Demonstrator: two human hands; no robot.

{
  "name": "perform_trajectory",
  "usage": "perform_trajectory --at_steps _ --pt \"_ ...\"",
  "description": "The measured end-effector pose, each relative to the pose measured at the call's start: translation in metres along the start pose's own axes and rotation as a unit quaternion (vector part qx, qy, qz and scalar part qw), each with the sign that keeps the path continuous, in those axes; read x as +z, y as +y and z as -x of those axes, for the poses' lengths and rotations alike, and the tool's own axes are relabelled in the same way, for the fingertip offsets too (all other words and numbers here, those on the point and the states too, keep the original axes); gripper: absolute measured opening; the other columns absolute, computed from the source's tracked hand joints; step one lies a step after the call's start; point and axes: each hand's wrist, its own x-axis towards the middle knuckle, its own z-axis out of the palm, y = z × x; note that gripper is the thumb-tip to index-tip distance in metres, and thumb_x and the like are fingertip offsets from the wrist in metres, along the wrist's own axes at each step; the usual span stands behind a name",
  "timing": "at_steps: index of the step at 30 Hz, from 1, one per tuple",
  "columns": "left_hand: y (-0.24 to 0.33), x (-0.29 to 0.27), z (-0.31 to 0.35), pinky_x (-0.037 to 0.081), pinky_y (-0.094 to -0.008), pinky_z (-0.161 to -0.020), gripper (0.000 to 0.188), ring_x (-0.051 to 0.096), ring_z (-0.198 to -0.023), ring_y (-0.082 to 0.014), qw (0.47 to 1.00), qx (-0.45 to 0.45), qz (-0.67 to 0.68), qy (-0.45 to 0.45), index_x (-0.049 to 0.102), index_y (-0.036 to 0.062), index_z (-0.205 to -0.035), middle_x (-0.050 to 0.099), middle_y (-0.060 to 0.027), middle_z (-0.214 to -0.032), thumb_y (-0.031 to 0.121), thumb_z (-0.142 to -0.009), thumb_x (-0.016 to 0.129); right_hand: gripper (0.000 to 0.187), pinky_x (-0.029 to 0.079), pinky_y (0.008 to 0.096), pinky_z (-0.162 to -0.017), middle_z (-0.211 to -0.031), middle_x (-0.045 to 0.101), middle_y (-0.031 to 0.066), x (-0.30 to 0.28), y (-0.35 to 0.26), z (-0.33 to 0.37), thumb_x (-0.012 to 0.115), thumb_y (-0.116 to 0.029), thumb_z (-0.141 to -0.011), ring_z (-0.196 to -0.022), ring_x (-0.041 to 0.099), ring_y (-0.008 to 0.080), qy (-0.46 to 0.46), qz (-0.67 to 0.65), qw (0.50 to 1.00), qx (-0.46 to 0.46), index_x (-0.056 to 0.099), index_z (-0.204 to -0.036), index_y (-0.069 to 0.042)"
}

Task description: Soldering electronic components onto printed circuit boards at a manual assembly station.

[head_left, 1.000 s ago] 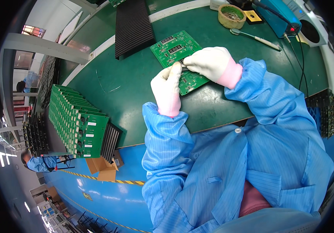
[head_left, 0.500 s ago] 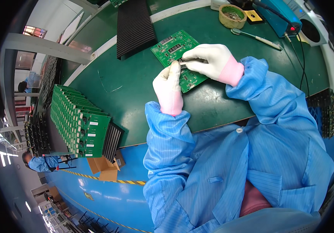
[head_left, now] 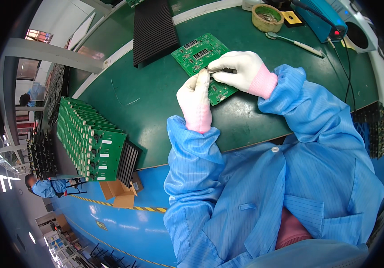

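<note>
A green circuit board (head_left: 191, 61) lies on the bench in front of me, set at a slant. Two black digit displays (head_left: 201, 54) sit in a row toward its far end. White gloves with pink cuffs cover both my hands. My left hand (head_left: 194, 99) is closed at the board's left edge, thumb and fingertips pinched over its middle. From the right, my right hand (head_left: 242, 70) pinches at the same spot, its fingertips against those of the left. Whatever small part lies between the fingertips is mostly hidden by the gloves.
A rack of upright green boards (head_left: 91, 138) stands at left. Beyond my board lies a black ribbed rack (head_left: 155, 33). Far right are a round yellowish container (head_left: 267, 18), a white-handled brush (head_left: 296, 43) and a blue powered unit (head_left: 323, 22) with cables. A person sits far left.
My hands have drawn slightly closer at the fingertips, covering the small part that showed between them. The board has shifted very slightly away and left.
</note>
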Motion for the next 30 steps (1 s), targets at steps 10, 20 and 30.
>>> perform_trajectory --at_steps 10,20,30 --pt "0.0014 0.0000 0.0010 0.048 -0.0194 -0.071 0.029 0.059 -0.077 -0.0108 1.000 -0.003 -0.002 -0.003 0.066 -0.0114 -0.103 0.069 -0.0126 -0.089 0.014 -0.090 0.065 0.024 0.052 0.0267 -0.068 -0.094 0.070 0.0081 0.0011 -0.0006 0.0006 0.071 -0.010 -0.077 -0.076 0.066 0.0198 -0.003 -0.001 1.000 0.001 0.071 -0.100 -0.004" --pt "0.0007 0.0000 0.0006 0.049 -0.0195 -0.072 0.027 0.060 -0.077 -0.0111 1.000 0.001 -0.019 -0.001 0.066 -0.0110 -0.103 0.070 -0.0135 -0.090 0.012 -0.089 0.066 0.023 0.053 0.0265 -0.068 -0.095 0.070 0.0085 0.0041 0.0015 0.0026 0.072 -0.008 -0.077 -0.076 0.066 0.0197 0.009 -0.026 0.999 0.019 0.072 -0.099 -0.003" --pt "0.0012 -0.0006 0.0008 0.049 -0.0203 -0.073 0.028 0.060 -0.078 -0.0116 1.000 0.003 -0.019 -0.007 0.066 -0.0109 -0.103 0.070 -0.0137 -0.091 0.013 -0.089 0.066 0.027 0.052 0.0257 -0.066 -0.094 0.070 0.0085 0.0008 0.0034 0.0015 0.073 -0.009 -0.076 -0.074 0.065 0.0186 0.001 -0.042 0.999 0.015 0.071 -0.102 -0.004"
